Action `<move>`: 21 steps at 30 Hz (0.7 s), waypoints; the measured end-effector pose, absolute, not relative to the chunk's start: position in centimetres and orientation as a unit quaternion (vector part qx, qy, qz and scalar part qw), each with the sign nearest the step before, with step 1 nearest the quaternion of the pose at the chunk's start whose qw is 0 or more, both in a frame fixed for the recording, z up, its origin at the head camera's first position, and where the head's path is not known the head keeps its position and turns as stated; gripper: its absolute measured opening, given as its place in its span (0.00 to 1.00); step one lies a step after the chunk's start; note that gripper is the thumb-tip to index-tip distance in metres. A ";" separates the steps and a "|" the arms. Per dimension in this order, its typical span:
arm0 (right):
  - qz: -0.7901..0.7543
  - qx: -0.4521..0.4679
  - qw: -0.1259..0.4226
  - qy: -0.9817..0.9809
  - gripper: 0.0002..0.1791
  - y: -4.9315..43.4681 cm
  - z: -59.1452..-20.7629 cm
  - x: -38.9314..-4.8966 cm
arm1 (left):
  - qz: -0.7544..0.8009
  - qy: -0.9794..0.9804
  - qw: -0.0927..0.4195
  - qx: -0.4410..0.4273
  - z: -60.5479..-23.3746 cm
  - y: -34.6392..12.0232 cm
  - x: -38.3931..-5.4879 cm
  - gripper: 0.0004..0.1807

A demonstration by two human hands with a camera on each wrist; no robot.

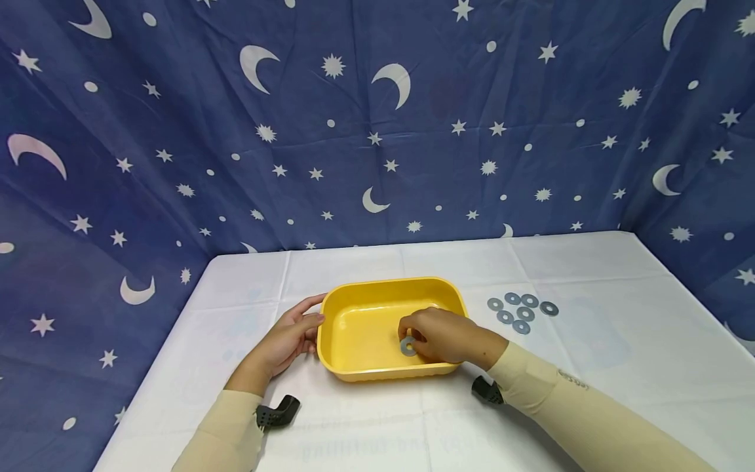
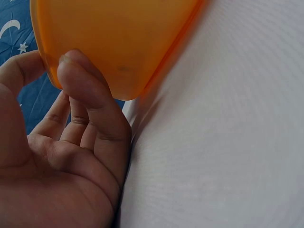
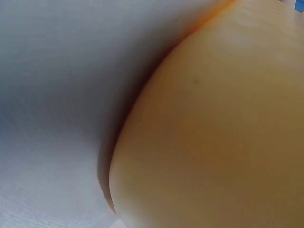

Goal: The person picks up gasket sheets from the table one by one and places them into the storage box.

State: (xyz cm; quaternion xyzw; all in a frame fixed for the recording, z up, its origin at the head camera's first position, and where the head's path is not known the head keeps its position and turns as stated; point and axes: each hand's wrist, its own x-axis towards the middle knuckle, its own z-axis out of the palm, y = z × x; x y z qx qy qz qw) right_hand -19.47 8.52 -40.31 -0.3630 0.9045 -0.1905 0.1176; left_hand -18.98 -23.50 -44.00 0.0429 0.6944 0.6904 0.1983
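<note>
A yellow rectangular tray [image 1: 366, 328] with rounded corners sits on the white-covered table. My left hand [image 1: 288, 337] holds its left end, with the thumb at the rim and the index finger reaching toward the far corner. In the left wrist view, bent fingers [image 2: 85, 83] touch the tray's end wall [image 2: 123, 42]. Over the tray's right side, my right hand [image 1: 442, 334] reaches down inside and pinches a grey metal washer [image 1: 407, 346] close over the tray's floor. The tray's outer wall [image 3: 204, 128] fills much of the right wrist view, where the right hand's fingers are hidden.
Several flat metal washers [image 1: 525, 314] lie grouped on the table to the right of the tray. White cloth [image 1: 377, 426] covers the table. A blue curtain [image 1: 330, 151] with moons and stars hangs behind and at both sides.
</note>
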 end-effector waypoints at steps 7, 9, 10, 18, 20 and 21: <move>-0.178 -0.362 0.094 0.910 0.08 8.6 -40.4 -19.3 | 0.690 0.695 0.198 0.045 -44.1 -23.5 -19.1 0.32; -0.178 -0.364 0.090 0.910 0.08 8.6 -40.4 -19.2 | 0.688 0.697 0.198 0.043 -44.0 -23.5 -19.1 0.32; -0.178 -0.364 0.088 0.910 0.08 8.6 -40.4 -19.2 | 0.687 0.698 0.198 0.043 -44.0 -23.5 -19.1 0.32; -0.178 -0.358 0.088 0.912 0.09 8.7 -40.4 -19.2 | 0.686 0.698 0.200 0.037 -43.9 -23.4 -19.1 0.31; -0.182 -0.359 0.082 0.912 0.09 8.7 -40.4 -19.2 | 0.689 0.697 0.198 0.037 -43.9 -23.4 -19.0 0.31; -0.185 -0.362 0.075 0.911 0.08 8.7 -40.5 -19.2 | 0.689 0.696 0.198 0.037 -43.9 -23.4 -19.0 0.31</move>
